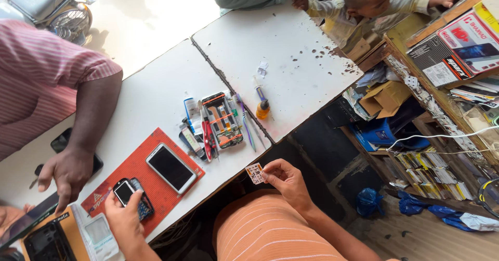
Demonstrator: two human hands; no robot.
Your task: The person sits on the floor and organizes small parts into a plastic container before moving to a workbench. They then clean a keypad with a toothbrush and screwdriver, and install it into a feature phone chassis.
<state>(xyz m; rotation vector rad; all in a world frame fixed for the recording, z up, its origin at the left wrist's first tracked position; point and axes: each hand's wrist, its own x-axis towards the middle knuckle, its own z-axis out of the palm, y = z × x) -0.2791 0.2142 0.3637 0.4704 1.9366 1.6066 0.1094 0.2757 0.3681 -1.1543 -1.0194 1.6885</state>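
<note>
I'm seeing my right hand (pixel 288 180) pinching a small card (pixel 254 172) by its rt edge, held in air just off the bench (pixel 156 95) edge; my left hand (pixel 123 219) is gripping a small dark phone (pixel 126 191) over the red mat (pixel 130 167); card is lying to the rt of the phone, w/ the white smartphone (pixel 171 167) sitting btwn them; another person's hand (pixel 67 172) is resting nearby.

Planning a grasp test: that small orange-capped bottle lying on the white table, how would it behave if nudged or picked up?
The small bottle lies on its side on the white table, so a nudge would probably roll it, likely curving since its nozzle end is slimmer. It looks light for its size and plastic, so probably not fragile. The smooth round body may slip in a loose pinch.
</note>
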